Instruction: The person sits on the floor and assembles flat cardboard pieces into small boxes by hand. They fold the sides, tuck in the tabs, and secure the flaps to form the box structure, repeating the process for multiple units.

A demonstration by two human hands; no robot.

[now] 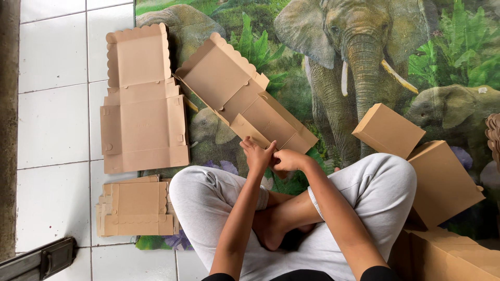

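Note:
A half-folded brown cardboard box (245,96) with a scalloped lid lies open on the elephant-print mat (364,52) in front of my crossed legs. My left hand (257,153) pinches the near wall of that box. My right hand (288,160) is closed right beside it, knuckles touching the left hand, at the same near edge; whether it grips the cardboard I cannot tell. My legs in grey trousers fill the lower middle.
A flat unfolded box blank (141,104) lies to the left, partly on white floor tiles (52,104). A stack of flat blanks (136,209) sits near my left knee. Finished closed boxes (388,130) (442,182) stand on the right, another (448,257) at the lower right.

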